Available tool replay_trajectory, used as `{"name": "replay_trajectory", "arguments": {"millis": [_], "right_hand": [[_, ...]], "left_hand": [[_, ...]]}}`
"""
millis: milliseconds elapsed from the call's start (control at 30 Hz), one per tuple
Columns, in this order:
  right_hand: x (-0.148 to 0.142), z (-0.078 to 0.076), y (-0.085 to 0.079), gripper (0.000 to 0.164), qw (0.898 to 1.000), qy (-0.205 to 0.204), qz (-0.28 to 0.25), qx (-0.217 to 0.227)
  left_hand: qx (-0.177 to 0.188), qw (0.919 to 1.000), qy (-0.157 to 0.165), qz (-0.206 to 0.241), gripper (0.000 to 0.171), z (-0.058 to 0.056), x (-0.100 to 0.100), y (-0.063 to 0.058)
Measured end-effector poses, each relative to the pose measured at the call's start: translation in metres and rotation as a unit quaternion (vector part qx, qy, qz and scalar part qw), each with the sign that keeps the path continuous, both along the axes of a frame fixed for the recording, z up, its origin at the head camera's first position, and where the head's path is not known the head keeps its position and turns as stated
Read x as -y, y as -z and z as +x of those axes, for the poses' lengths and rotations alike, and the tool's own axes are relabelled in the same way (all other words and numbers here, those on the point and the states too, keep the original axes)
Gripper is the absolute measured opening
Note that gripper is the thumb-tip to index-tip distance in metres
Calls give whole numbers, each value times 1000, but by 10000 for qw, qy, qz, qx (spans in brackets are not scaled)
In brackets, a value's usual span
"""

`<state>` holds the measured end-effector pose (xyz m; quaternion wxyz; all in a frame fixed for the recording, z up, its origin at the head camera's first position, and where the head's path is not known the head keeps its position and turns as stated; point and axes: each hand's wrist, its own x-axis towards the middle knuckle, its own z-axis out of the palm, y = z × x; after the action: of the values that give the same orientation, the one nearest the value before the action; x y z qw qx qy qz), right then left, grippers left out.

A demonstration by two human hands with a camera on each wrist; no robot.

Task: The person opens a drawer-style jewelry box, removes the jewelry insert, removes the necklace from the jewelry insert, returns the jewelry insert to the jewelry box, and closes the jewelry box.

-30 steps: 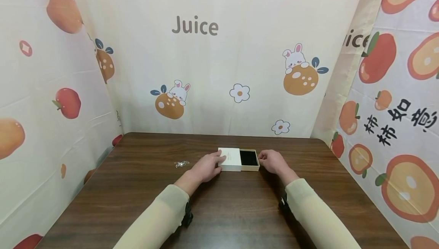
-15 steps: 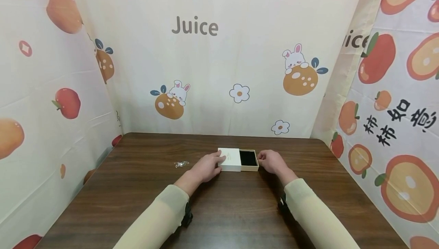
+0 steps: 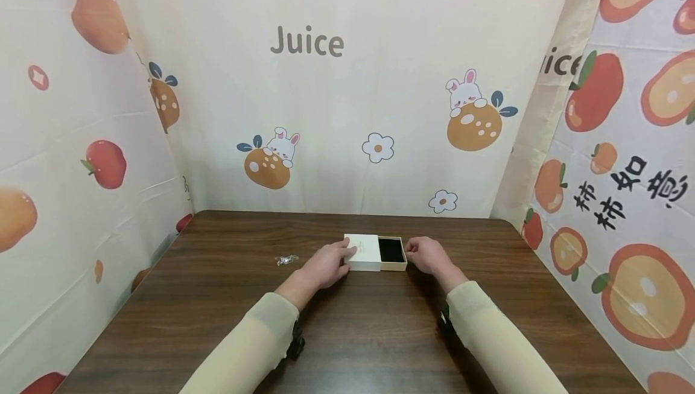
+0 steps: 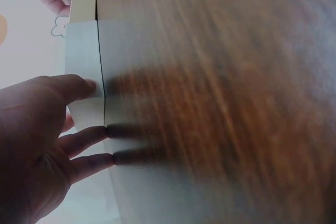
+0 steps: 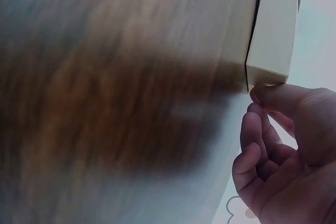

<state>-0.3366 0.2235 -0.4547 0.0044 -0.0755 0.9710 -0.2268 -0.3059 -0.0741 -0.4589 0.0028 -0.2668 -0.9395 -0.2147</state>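
A small white jewelry box point(image 3: 364, 252) lies on the table with its inner drawer point(image 3: 394, 266) partly out on the right, showing a black lining. My left hand point(image 3: 327, 264) grips the white sleeve's left end. In the left wrist view its thumb point(image 4: 83, 88) presses the side, while two other fingertips reach the table. At the drawer's outer end is my right hand point(image 3: 428, 255). The right wrist view shows its thumb tip point(image 5: 261, 94) against that end and the other fingers curled, with nothing visible inside them. A silver chain point(image 3: 286, 259) lies left of the box.
The dark wooden table point(image 3: 358, 333) reaches back to a cream curtain point(image 3: 347, 92) printed with fruit and rabbits. More printed curtains hang at both sides. Dark bands with devices sit at both wrists.
The drawer has slid slightly left into the white sleeve, and my right hand has moved left with it. My left hand keeps its grip; the chain lies where it was.
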Motion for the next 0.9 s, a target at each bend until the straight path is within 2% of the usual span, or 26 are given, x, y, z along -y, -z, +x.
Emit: {"name": "replay_trajectory", "arguments": {"millis": [433,900], "right_hand": [[3,1,-2,11,9999,31,134,71],[6,-1,-4,11,9996,-61,262,-62]], "left_hand": [[105,9999,10,106,50,1,0,-1],[168,9999,-39,-8,51,1,-1,-4]]}}
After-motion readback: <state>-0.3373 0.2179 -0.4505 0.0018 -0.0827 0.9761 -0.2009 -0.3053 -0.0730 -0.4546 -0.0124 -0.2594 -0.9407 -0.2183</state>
